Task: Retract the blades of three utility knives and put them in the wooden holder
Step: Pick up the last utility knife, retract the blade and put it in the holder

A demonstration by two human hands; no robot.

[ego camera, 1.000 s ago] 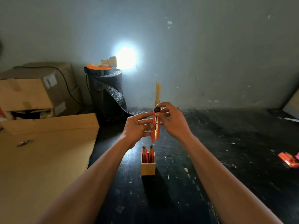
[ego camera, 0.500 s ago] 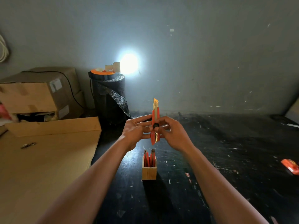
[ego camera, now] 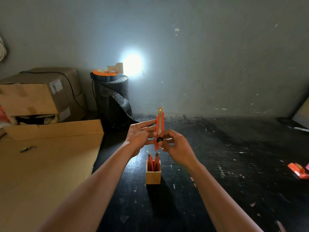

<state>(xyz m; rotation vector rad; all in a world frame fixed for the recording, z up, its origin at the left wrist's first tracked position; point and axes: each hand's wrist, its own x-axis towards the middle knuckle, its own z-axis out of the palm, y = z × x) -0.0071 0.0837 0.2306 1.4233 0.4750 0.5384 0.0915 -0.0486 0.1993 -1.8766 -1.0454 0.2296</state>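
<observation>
Head view: we hold 1 utility knife [ego camera: 160, 126] upright, left hand [ego camera: 139, 137] gripping its body, right hand [ego camera: 175, 144] pinching its black slider; directly below our grip, the wooden holder [ego camera: 153, 175] keeps 2 knives [ego camera: 153, 162].

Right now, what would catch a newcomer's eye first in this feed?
The bright glare on the back wall, just above a black roll of bubble wrap. Next, the orange utility knife held upright at centre frame, left hand steadying its body and right hand on the black slider. Directly below it, the wooden holder on the dark table has two orange knives in it.
</observation>
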